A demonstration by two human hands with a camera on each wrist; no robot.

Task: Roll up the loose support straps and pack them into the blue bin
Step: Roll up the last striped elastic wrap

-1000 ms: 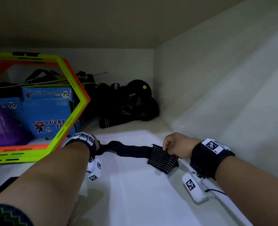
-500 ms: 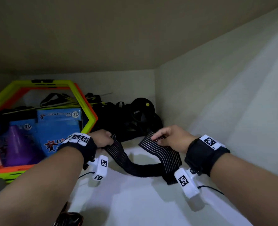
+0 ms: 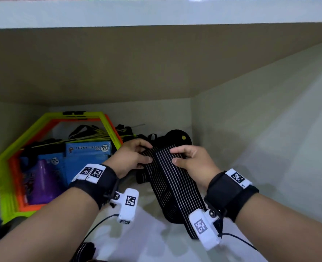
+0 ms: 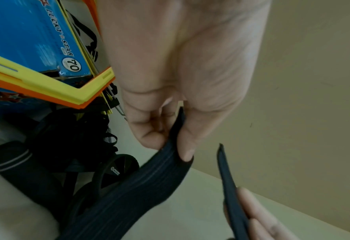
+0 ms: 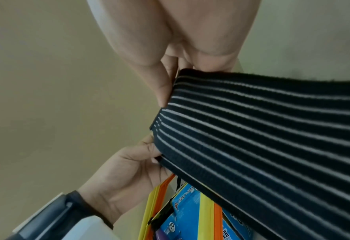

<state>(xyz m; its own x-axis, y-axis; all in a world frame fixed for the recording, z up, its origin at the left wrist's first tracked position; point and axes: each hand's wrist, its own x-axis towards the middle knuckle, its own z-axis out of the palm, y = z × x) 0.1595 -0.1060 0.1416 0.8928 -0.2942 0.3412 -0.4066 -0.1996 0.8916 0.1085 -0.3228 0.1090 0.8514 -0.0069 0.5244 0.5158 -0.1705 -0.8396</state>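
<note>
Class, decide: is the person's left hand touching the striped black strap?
Touching. The left wrist view shows the left hand pinching the striped strap between thumb and fingers; the head view agrees.

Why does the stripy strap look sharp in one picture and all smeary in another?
In the right wrist view the strap is close and lit, so its white stripes are crisp. In the left wrist view it is dim and smeared, the stripes barely showing, and the right hand in the corner is blurred. In the head view the shelf bottom glares white and the straight shelf edges look slanted.
</note>
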